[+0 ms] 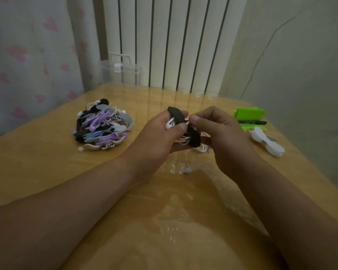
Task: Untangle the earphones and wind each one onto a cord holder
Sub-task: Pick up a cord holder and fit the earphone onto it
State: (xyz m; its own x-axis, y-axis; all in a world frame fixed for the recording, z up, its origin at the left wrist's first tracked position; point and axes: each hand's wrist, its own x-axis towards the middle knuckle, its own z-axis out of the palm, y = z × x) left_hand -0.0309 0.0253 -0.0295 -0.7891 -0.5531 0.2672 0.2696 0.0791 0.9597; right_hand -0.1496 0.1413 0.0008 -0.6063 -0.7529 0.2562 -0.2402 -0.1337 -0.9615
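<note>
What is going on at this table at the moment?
A person is working a white earphone onto a black cord holder. The left hand grips the holder, and the right hand pinches the cord against it. One earbud dangles down to the table. A pile of wound holders lies to the left, and spare white holders lie to the right.

Black cord holder, tilted, partly wound with white earphone cord; one earbud dangles below.
</note>
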